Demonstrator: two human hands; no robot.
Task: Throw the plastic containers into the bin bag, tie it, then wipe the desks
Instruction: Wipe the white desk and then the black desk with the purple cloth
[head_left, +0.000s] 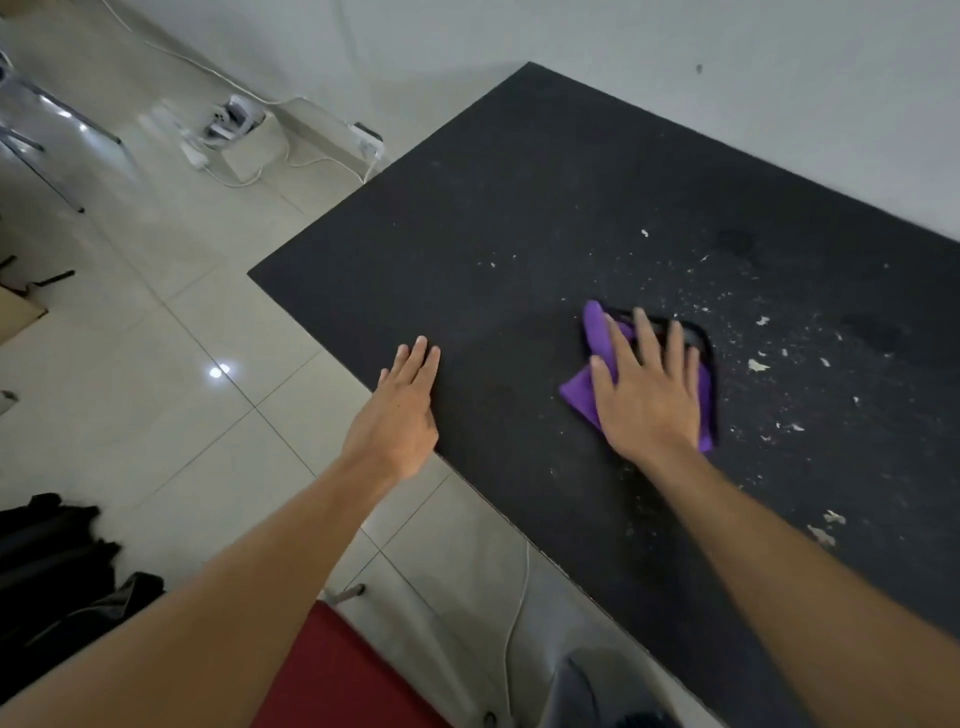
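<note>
A black desk (519, 208) fills the right half of the view, its surface speckled with white crumbs and flakes (758, 364) toward the right. My right hand (649, 395) lies flat with straight, spread fingers on a purple cloth (584, 397), pressing it onto the desk. A black edge of the cloth shows beyond my fingertips. My left hand (402, 410) rests flat on the desk's near edge, fingers straight and together, holding nothing. No bin bag or plastic containers are in sight.
Pale floor tiles (182, 364) lie to the left of the desk. White cables and a power strip (228, 124) sit by the wall. A black bag (52, 571) lies at lower left, a red seat (337, 675) below, and chair legs (47, 135) at upper left.
</note>
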